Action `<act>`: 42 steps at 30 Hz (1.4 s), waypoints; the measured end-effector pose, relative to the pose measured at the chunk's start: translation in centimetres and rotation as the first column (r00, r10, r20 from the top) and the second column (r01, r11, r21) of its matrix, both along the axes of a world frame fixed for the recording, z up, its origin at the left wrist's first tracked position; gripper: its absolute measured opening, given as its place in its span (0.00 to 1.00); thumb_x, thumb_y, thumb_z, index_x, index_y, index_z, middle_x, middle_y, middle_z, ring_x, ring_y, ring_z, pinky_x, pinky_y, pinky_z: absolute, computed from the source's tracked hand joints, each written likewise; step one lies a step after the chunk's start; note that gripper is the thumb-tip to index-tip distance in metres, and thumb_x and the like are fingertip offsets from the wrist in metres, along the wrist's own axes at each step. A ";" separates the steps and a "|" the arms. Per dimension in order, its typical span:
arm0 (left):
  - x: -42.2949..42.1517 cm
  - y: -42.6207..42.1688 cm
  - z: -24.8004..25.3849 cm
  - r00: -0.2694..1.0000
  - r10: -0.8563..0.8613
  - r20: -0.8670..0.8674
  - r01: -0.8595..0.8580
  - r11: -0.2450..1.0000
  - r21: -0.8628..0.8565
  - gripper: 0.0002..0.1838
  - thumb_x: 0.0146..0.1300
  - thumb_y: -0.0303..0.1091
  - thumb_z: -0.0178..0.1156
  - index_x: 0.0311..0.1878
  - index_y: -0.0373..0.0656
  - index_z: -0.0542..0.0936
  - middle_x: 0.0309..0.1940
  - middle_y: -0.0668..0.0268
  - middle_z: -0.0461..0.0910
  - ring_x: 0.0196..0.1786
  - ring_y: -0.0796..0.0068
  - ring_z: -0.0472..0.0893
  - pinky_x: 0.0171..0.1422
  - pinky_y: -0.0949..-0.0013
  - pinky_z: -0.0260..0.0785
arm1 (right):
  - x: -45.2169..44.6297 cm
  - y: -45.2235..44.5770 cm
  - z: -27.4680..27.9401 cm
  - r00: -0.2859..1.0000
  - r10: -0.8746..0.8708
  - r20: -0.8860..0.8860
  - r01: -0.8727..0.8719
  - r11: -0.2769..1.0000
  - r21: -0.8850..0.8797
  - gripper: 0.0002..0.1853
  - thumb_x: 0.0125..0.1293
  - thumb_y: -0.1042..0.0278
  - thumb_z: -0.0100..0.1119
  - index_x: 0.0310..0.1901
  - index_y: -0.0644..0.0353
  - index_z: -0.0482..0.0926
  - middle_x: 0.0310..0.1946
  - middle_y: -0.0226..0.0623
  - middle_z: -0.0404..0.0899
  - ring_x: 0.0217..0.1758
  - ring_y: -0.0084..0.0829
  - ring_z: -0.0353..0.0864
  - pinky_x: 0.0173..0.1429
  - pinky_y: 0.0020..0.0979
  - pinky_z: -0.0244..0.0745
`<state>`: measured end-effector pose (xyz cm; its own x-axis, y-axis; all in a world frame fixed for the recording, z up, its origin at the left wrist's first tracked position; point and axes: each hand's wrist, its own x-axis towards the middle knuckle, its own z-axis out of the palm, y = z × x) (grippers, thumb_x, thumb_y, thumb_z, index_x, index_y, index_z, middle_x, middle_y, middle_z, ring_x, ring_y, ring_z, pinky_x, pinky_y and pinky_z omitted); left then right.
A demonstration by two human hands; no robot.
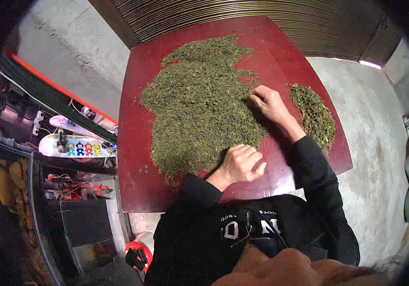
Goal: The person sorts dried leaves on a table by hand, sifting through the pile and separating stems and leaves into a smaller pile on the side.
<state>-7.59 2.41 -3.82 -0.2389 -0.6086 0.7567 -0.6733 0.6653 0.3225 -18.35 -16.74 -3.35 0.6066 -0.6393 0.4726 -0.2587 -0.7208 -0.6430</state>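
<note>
A large heap of dried green leaves [199, 105] is spread over the red tabletop [137, 190]. On its right lies a smaller, separate leaf pile [313, 114]. My left hand [241, 163] rests at the heap's lower right edge, fingers curled in; what it holds, if anything, is hidden. Farther up, my right hand [270, 104] is at the heap's right edge, between the two piles. Its fingers are bent together at the leaves, and whatever is between them is too small to make out.
Left of the table are skateboards [78, 146], a black shelf with cables, and a glass-fronted tank [11, 190]. A red round object [139, 256] stands below the table's near left corner. A ribbed shutter [214, 16] is behind the table.
</note>
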 end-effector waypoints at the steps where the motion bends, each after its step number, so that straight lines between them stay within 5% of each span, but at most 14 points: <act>1: 0.0 0.0 0.0 1.000 -0.004 0.000 0.004 1.000 0.007 0.05 0.47 0.28 0.63 0.28 0.44 0.76 0.19 0.67 0.72 0.19 0.67 0.69 0.27 0.68 0.65 | 0.2 0.1 -0.5 1.000 0.005 0.007 -0.005 1.000 -0.005 0.04 0.64 0.74 0.57 0.37 0.64 0.78 0.32 0.39 0.78 0.30 0.38 0.76 0.38 0.35 0.73; 12: 0.4 -0.3 -0.2 0.998 0.049 -0.025 -0.049 0.999 -0.015 0.05 0.46 0.23 0.63 0.26 0.44 0.77 0.20 0.67 0.74 0.18 0.68 0.69 0.25 0.68 0.64 | 1.0 1.9 -1.6 0.996 0.007 0.088 0.017 0.964 -0.266 0.02 0.64 0.75 0.57 0.35 0.62 0.74 0.31 0.38 0.74 0.34 0.40 0.75 0.42 0.35 0.72; 15: 1.3 -0.7 0.5 0.993 0.116 -0.010 -0.116 0.991 -0.070 0.04 0.50 0.25 0.61 0.26 0.43 0.76 0.22 0.67 0.73 0.20 0.68 0.70 0.27 0.69 0.65 | 1.3 2.0 -1.1 0.993 0.044 0.105 -0.014 0.962 -0.274 0.02 0.63 0.75 0.58 0.34 0.61 0.74 0.31 0.38 0.74 0.34 0.40 0.75 0.44 0.35 0.72; 17: 2.6 -0.7 1.0 0.946 0.324 0.003 -0.322 0.942 -0.094 0.03 0.50 0.24 0.61 0.26 0.42 0.77 0.21 0.68 0.74 0.19 0.69 0.69 0.26 0.69 0.65 | 0.7 2.0 -1.1 0.992 0.055 0.113 -0.022 0.961 -0.277 0.03 0.62 0.75 0.58 0.34 0.61 0.74 0.31 0.38 0.74 0.35 0.40 0.75 0.45 0.35 0.72; 20: 4.7 -1.3 1.6 0.881 0.473 0.024 -0.473 0.879 0.060 0.06 0.51 0.25 0.62 0.33 0.39 0.79 0.29 0.62 0.77 0.26 0.67 0.73 0.34 0.67 0.69 | 0.4 1.9 -1.3 0.992 0.074 0.103 -0.044 0.962 -0.269 0.03 0.61 0.74 0.59 0.34 0.61 0.74 0.32 0.38 0.74 0.36 0.40 0.75 0.46 0.35 0.72; 23: 5.7 -3.2 3.4 0.807 0.588 0.049 -0.581 0.806 -0.112 0.14 0.52 0.26 0.63 0.44 0.38 0.78 0.42 0.55 0.77 0.39 0.61 0.75 0.47 0.62 0.71 | 0.5 1.7 -1.3 0.989 0.112 0.098 -0.082 0.960 -0.266 0.04 0.60 0.73 0.60 0.34 0.60 0.74 0.32 0.38 0.74 0.37 0.40 0.75 0.47 0.36 0.72; 27: 5.8 -4.3 5.3 0.601 0.711 0.365 -0.707 0.686 -0.172 0.21 0.54 0.27 0.63 0.54 0.39 0.76 0.51 0.51 0.73 0.51 0.54 0.73 0.58 0.57 0.68 | 0.3 1.9 -1.4 0.992 0.115 -0.044 -0.122 0.943 -0.310 0.06 0.58 0.70 0.61 0.35 0.59 0.75 0.33 0.38 0.75 0.39 0.41 0.75 0.49 0.37 0.72; 33: 8.1 -5.1 3.5 0.600 0.658 0.455 -0.757 0.651 0.057 0.20 0.55 0.26 0.62 0.53 0.39 0.78 0.52 0.49 0.74 0.53 0.52 0.74 0.59 0.57 0.69 | 0.7 2.2 -1.9 0.994 0.055 -0.094 -0.088 0.911 -0.404 0.06 0.59 0.69 0.61 0.36 0.58 0.75 0.33 0.37 0.74 0.40 0.40 0.74 0.50 0.36 0.70; 37: 9.6 -5.4 3.1 0.755 0.597 0.272 -0.656 0.699 0.285 0.15 0.56 0.25 0.62 0.49 0.39 0.81 0.51 0.54 0.77 0.55 0.54 0.75 0.60 0.61 0.69 | 1.0 2.4 -2.0 0.989 0.058 -0.134 -0.107 0.914 -0.392 0.07 0.59 0.68 0.62 0.35 0.58 0.75 0.34 0.38 0.74 0.41 0.41 0.74 0.51 0.37 0.71; 42: 10.7 -4.8 2.9 0.798 0.602 0.023 -0.568 0.739 0.362 0.11 0.57 0.22 0.59 0.44 0.36 0.82 0.48 0.55 0.78 0.51 0.55 0.76 0.57 0.60 0.70 | 1.0 2.6 -1.9 0.984 0.033 -0.174 -0.099 0.916 -0.388 0.07 0.58 0.68 0.62 0.34 0.58 0.74 0.34 0.38 0.74 0.41 0.42 0.74 0.51 0.37 0.71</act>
<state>3.10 -2.42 -0.90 0.3074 -0.8223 0.4789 -0.8504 -0.0116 0.5260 -17.40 -14.18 -5.28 0.7296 -0.3772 0.5704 -0.2773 -0.9257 -0.2574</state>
